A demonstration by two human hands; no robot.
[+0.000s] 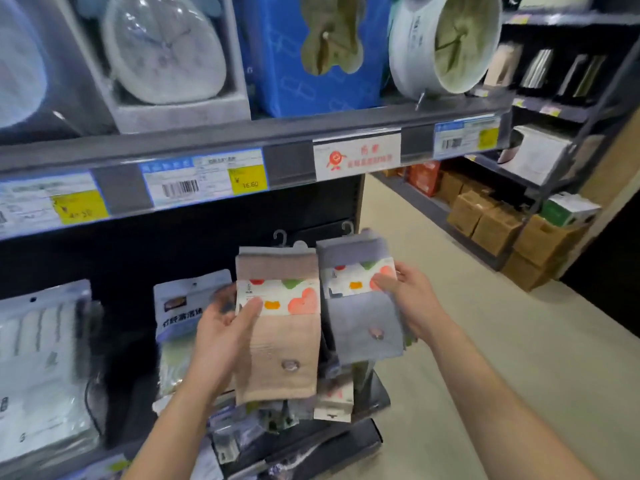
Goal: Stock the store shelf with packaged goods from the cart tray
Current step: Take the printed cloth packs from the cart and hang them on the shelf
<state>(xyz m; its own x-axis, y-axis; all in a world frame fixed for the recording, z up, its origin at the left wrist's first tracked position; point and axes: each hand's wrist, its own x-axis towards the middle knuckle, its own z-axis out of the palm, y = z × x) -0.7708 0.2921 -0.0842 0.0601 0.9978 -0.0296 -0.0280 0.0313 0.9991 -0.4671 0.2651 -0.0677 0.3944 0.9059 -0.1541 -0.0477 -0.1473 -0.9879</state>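
My left hand point(221, 337) grips a beige sock pack point(280, 355) with a white paper band printed with hearts and a hook on top. My right hand point(412, 299) holds a grey-blue sock pack point(363, 327) of the same kind, thumb on its band. Both packs are upright, side by side, in front of the dark lower section of the store shelf point(214, 157). Below the packs lie several more packaged goods point(332, 400) on a dark tray point(346, 441).
Hanging white packages point(45, 368) and a bagged item point(180, 306) fill the lower shelf at left. Boxed clocks point(166, 53) and a blue box point(311, 57) stand on the upper shelf. Cardboard boxes point(491, 223) sit on the floor along the right aisle.
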